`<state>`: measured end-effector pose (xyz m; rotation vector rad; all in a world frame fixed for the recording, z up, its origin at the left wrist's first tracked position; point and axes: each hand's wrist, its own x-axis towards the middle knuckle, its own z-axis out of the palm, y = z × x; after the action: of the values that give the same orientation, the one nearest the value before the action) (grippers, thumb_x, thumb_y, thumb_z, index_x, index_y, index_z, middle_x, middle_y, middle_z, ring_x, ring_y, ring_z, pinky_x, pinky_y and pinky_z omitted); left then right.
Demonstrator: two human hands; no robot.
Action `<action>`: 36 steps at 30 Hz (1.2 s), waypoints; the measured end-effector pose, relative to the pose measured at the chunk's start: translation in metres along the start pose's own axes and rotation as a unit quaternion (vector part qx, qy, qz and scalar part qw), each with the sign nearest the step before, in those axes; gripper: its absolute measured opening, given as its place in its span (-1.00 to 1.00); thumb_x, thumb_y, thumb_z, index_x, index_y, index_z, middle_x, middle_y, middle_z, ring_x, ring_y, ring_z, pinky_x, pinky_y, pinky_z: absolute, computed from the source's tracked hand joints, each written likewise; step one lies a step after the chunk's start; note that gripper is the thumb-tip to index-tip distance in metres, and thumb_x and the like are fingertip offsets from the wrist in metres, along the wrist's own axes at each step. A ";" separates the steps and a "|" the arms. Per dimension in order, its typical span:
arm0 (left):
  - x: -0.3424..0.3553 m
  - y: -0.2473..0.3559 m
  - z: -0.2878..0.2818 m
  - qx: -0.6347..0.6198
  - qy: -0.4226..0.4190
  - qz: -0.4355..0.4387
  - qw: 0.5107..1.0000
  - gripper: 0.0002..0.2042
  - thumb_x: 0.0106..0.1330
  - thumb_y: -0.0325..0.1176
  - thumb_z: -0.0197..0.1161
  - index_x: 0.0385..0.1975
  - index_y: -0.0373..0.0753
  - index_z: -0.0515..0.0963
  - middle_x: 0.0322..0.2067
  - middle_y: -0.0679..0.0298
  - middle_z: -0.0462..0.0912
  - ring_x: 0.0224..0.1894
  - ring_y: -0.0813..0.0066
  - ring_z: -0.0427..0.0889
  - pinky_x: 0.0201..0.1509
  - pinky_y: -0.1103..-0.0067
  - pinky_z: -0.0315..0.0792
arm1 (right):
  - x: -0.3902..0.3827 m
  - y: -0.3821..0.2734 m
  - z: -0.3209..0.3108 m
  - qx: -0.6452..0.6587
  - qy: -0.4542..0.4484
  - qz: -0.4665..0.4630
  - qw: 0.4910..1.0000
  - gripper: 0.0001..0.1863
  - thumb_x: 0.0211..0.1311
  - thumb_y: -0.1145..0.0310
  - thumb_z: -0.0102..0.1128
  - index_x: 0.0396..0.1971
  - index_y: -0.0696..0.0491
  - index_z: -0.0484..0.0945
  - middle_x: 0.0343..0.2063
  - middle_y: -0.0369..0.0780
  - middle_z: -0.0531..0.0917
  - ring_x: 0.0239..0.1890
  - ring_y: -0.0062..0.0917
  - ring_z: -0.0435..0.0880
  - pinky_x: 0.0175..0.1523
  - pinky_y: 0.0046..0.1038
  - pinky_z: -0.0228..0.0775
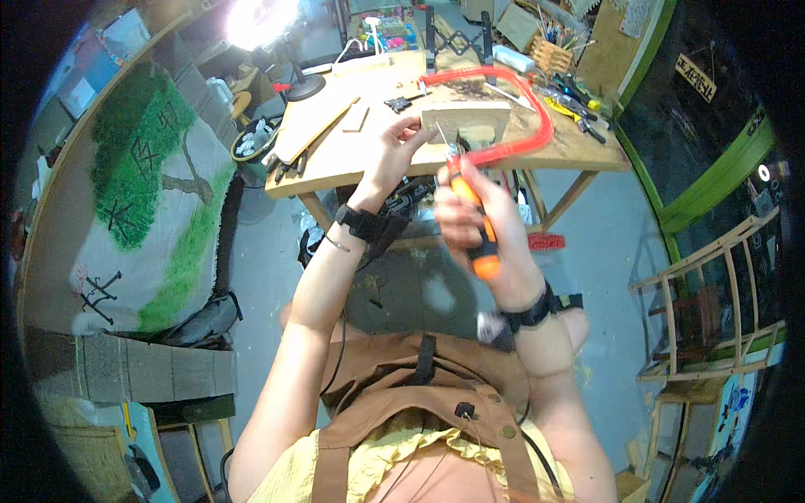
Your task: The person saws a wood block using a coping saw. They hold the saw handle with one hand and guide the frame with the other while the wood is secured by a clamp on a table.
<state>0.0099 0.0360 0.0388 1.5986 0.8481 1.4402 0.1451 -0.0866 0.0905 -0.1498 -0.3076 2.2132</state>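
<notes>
One red C-framed saw (543, 127) with an orange-and-black handle (486, 267) is clenched in the right hand (480, 210); the left hand (391, 161) touches a flat cream wooden board (470, 111) at the front of the tan wooden desk (579, 155), pinch unclear. A crooked stroke could nick that hand.

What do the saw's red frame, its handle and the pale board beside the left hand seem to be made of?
Red frame: probably painted metal, slightly glossy; its colour is even. Handle: likely plastic or rubber; orange and black sections look moulded, blur hides the finish. Pale board: apparently bare, matt wood; tan, without shine.
</notes>
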 end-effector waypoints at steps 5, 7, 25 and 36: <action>-0.001 0.005 -0.005 0.064 0.017 -0.002 0.998 -0.78 0.08 -0.33 0.22 -0.34 -0.34 0.51 -0.55 0.33 0.52 -0.47 0.70 0.41 -0.37 0.75 0.30 | 0.032 -0.007 0.002 -0.034 0.059 -0.038 0.997 -0.74 0.24 0.19 -0.13 -0.44 0.10 0.25 -0.72 -0.40 0.20 -0.77 -0.81 0.17 -0.74 -0.77 0.04; -0.003 0.007 -0.005 0.039 0.007 -0.006 0.999 -0.78 0.09 -0.33 0.22 -0.32 -0.32 0.52 -0.54 0.35 0.52 -0.47 0.71 0.41 -0.38 0.75 0.29 | 0.013 0.002 0.001 -0.081 0.063 -0.051 0.993 -0.73 0.25 0.17 -0.16 -0.38 0.09 0.28 -0.71 -0.40 0.21 -0.78 -0.81 0.17 -0.76 -0.78 0.06; -0.002 0.004 -0.003 0.021 -0.002 -0.020 1.000 -0.79 0.09 -0.32 0.23 -0.34 -0.29 0.52 -0.55 0.41 0.50 -0.47 0.77 0.36 -0.38 0.76 0.26 | 0.003 -0.011 0.003 -0.032 0.019 0.020 0.999 -0.76 0.24 0.18 -0.13 -0.49 0.03 0.27 -0.72 -0.40 0.22 -0.75 -0.78 0.19 -0.73 -0.75 0.04; -0.004 0.014 0.002 0.063 0.000 -0.013 0.998 -0.74 0.12 -0.26 0.19 -0.29 -0.30 0.50 -0.55 0.39 0.46 -0.48 0.70 0.36 -0.38 0.74 0.28 | 0.017 -0.009 -0.002 -0.042 0.028 -0.001 0.999 -0.76 0.24 0.15 -0.14 -0.49 0.00 0.26 -0.74 -0.42 0.18 -0.76 -0.79 0.15 -0.74 -0.76 -0.01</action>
<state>0.0110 0.0261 0.0497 1.6753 0.9727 1.3914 0.1420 -0.0677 0.0906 -0.2561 -0.3695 2.1918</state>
